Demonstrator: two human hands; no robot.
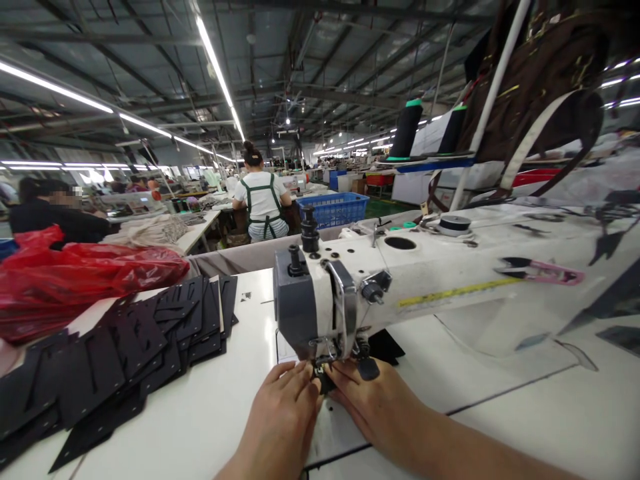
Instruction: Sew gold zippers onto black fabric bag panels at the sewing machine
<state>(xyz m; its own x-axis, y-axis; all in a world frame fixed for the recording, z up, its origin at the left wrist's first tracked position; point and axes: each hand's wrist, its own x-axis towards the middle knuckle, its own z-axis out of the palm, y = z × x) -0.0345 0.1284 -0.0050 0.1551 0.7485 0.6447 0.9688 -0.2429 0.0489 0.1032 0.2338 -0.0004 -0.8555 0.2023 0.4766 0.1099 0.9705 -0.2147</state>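
Observation:
A white industrial sewing machine [425, 280] with a grey head stands on the white table [210, 413]. Both my hands lie on the table right under its needle. My left hand [283, 417] has its fingers stretched flat toward a small black piece [324, 381] at the presser foot. My right hand [370, 400] reaches in from the right, its fingertips pressed on the same black piece. Most of that piece is hidden by the machine head and my fingers.
A spread pile of black cut pieces [120, 347] covers the table's left side, with a red plastic bag [75, 277] behind it. Pink-handled snips [540, 270] rest on the machine arm. Black thread cones [406, 130] and a brown bag [545, 73] stand behind. A person in a green apron [263, 197] sits ahead; another person [55, 207] sits at the left.

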